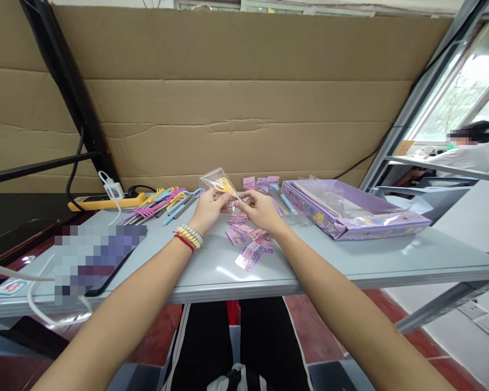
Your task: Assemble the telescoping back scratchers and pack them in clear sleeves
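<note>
Both my hands meet over the middle of the table. Between them is a clear plastic bag [211, 177] with a yellow back scratcher [227, 187], its fingered head showing at the far side. My left hand [210, 209] pinches the bag from the left. My right hand [262, 209] has thumb and fingers closed at the near end of the scratcher, whose handle is mostly hidden by my fingers. Small pink printed cards [248, 255] lie loose just below my hands. More back scratchers [163, 205], in yellow, purple and blue with metal rods, are heaped left of my left hand.
A purple open box [381, 227] holding clear bags stands on the right, with bagged rods [286, 201] beside it. At left lie a phone [110, 271], white cables and a yellow power strip [106, 202]. Cardboard [244, 98] walls the back. Another person [468, 152] sits far right.
</note>
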Motion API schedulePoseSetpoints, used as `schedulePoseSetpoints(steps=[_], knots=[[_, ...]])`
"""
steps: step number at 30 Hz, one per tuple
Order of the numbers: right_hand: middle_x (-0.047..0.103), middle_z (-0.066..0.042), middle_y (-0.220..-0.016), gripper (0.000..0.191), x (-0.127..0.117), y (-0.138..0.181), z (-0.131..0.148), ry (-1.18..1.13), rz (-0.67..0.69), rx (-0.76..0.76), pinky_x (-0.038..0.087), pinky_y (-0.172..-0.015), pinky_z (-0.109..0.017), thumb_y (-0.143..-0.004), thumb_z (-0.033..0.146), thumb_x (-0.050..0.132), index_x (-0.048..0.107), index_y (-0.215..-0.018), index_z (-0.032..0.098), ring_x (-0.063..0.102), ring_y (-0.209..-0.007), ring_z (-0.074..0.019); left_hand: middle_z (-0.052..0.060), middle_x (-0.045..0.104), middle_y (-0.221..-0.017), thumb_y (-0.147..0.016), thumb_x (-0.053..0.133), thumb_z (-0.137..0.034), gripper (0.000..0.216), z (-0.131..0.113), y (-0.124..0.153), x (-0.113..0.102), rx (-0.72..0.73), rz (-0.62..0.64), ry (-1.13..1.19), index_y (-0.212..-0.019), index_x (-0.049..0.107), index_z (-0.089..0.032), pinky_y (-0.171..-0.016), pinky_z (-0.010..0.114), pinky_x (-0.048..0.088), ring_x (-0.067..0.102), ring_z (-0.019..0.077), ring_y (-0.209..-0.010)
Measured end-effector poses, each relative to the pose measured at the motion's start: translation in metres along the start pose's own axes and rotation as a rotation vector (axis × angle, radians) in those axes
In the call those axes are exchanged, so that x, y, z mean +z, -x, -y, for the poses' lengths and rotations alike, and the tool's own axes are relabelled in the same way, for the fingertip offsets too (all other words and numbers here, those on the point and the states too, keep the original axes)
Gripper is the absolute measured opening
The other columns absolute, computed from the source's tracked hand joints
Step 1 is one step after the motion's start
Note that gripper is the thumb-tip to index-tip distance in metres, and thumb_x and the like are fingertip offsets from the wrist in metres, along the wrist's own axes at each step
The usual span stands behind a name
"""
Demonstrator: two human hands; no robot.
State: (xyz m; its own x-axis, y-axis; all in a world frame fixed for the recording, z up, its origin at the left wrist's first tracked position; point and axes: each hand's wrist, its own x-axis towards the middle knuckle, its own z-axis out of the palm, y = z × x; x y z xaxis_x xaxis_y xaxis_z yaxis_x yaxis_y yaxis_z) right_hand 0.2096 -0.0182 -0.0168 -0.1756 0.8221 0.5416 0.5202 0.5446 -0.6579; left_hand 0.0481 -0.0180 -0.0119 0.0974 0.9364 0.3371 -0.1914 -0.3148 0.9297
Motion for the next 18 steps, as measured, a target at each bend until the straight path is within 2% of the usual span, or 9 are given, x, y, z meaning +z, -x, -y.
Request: schedulePoseSetpoints(steps=[3,5,8,11,14,18], knots=[[0.061,0.002,-0.058,0.043,-0.004,0.0,-0.002,-0.103,0.139,0.125,0.035,-0.044,-0.022,-0.081,0.05,0.057,0.055,-0.107,0.016,0.048,-0.042,-0.0098,0.006,0.071,-0.082,-0.071,0.074,-0.034,0.028,-0.002,-0.004,-0.004,0.062,-0.087,0.069,-0.086,0.061,-0.014,-0.06,0.024,0.055,0.067,0.0143,-0.069],[0.061,0.002,-0.058,0.043,-0.008,-0.001,-0.005,-0.126,0.193,0.152,0.034,-0.042,-0.021,-0.083,0.054,0.052,0.054,-0.105,0.017,0.047,-0.04,-0.0092,0.006,0.071,-0.084,-0.07,0.075,-0.035,0.031,-0.006,-0.006,-0.009,0.094,-0.152,0.127,-0.087,0.061,-0.014,-0.062,0.025,0.056,0.068,0.0146,-0.071],[0.056,0.003,-0.052,0.042,-0.008,-0.001,-0.008,-0.133,0.173,0.103,0.034,-0.043,-0.02,-0.085,0.056,0.049,0.056,-0.099,0.017,0.046,-0.043,-0.0089,0.006,0.07,-0.086,-0.07,0.075,-0.037,0.032,-0.011,-0.006,-0.015,0.112,-0.193,0.142,-0.087,0.061,-0.014,-0.061,0.026,0.056,0.068,0.0151,-0.073],[0.053,0.005,-0.053,0.044,-0.002,0.0,-0.008,-0.19,0.16,0.071,0.033,-0.044,-0.02,-0.084,0.055,0.051,0.053,-0.105,0.017,0.045,-0.045,-0.0089,0.007,0.07,-0.084,-0.067,0.076,-0.042,0.036,-0.009,-0.003,-0.013,0.074,-0.133,0.063,-0.082,0.06,-0.014,-0.06,0.027,0.056,0.069,0.0175,-0.072],[0.053,0.006,-0.056,0.049,0.004,0.001,-0.007,-0.292,0.154,0.061,0.033,-0.045,-0.02,-0.083,0.056,0.051,0.049,-0.113,0.017,0.045,-0.046,-0.0087,0.007,0.071,-0.079,-0.061,0.079,-0.048,0.043,-0.002,0.002,-0.007,0.036,0.015,-0.031,-0.081,0.061,-0.014,-0.063,0.03,0.055,0.07,0.0211,-0.073],[0.056,0.002,-0.062,0.044,0.004,0.0,-0.007,-0.352,0.175,-0.006,0.034,-0.047,-0.021,-0.081,0.057,0.054,0.057,-0.1,0.016,0.046,-0.05,-0.0084,0.007,0.071,-0.079,-0.055,0.081,-0.049,0.047,0.001,0.004,-0.004,-0.007,0.147,-0.132,-0.082,0.065,-0.014,-0.068,0.032,0.054,0.069,0.0212,-0.075]])
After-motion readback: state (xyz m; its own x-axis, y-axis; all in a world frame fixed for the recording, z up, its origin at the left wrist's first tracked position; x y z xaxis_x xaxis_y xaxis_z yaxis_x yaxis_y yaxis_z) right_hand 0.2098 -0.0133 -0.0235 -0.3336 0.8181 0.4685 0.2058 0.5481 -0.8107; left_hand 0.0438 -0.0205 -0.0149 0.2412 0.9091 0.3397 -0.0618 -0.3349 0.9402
